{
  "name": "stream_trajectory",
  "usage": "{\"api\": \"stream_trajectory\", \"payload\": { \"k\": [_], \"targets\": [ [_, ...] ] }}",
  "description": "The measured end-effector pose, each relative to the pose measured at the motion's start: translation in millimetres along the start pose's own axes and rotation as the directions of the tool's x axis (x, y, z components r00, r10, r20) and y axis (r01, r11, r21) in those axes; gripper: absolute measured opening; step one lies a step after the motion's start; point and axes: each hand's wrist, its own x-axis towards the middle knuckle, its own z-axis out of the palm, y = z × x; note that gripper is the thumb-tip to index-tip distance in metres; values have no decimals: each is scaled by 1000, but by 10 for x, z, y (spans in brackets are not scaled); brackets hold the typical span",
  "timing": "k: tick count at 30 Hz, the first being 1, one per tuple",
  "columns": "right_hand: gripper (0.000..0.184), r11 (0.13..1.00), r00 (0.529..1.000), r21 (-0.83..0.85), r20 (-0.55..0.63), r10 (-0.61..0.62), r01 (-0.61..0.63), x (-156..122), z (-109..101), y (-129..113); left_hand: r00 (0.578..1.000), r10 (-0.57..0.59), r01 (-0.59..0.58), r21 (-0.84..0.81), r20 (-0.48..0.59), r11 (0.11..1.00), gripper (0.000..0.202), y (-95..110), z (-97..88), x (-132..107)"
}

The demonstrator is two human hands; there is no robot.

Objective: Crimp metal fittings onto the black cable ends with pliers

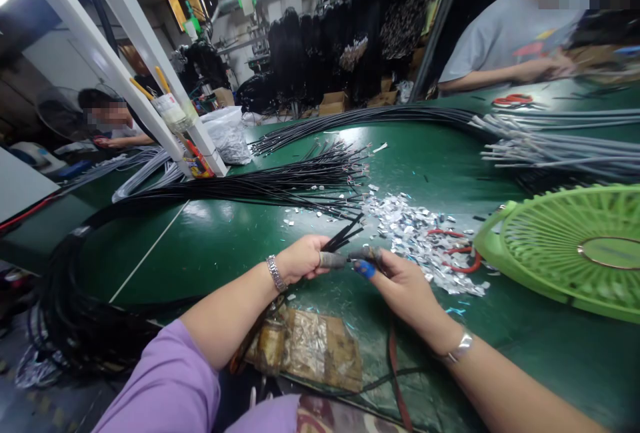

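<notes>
My left hand [300,258] is closed around a small bunch of black cables [345,235] whose ends stick out up and to the right. The thumb wears a grey finger cot. My right hand [400,283] faces it, fingertips covered in blue and grey cots, pinching at the cable ends close to the left thumb. Both hands hover just above the green table [210,246]. A long bundle of black cables [240,187] runs across the table behind the hands and loops down off the left edge.
A heap of silver foil scraps [420,236] and red-handled scissors [457,253] lie right of the hands. A green fan [575,246] rests at right. Grey cables [560,146] lie at back right. Other people work at the far left and far right. Taped cardboard [310,346] covers the near edge.
</notes>
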Motion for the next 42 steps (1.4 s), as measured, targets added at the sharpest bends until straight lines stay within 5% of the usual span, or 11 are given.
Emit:
{"api": "stream_trajectory", "payload": {
  "k": [6,10,13,16,19,22,24,27,33,42],
  "targets": [
    [36,985,987,67,6,160,-160,5,21,-30,997,-36,26,139,70,990,41,-23,-34,25],
    [34,817,898,373,164,409,-440,-17,96,-7,998,60,-50,372,-14,927,22,-39,-17,10],
    [34,678,832,488,251,494,-550,-21,128,23,924,379,-218,738,-54,638,12,-54,28,-30],
    [35,673,835,499,258,485,-546,-4,105,51,876,482,-221,884,-6,412,8,-65,30,-46],
    [33,823,902,370,134,411,-430,23,29,55,908,417,-204,813,-52,546,16,-81,-35,-1],
    [23,982,988,109,-6,153,-151,35,-52,46,943,325,-222,605,-64,764,24,-105,-105,70],
    [18,999,1000,-54,-19,-5,4,26,-77,44,955,293,-237,500,-36,833,26,-120,-124,100],
    [9,973,990,-188,-19,-137,131,-1,-63,53,952,306,-269,502,11,822,25,-134,-115,98],
    [12,982,997,-172,29,-76,80,16,-29,92,944,321,-277,711,75,646,27,-131,-106,47],
    [15,980,989,-147,65,-129,138,19,-63,96,970,239,-241,361,51,901,28,-140,-129,120]
  ]
}}
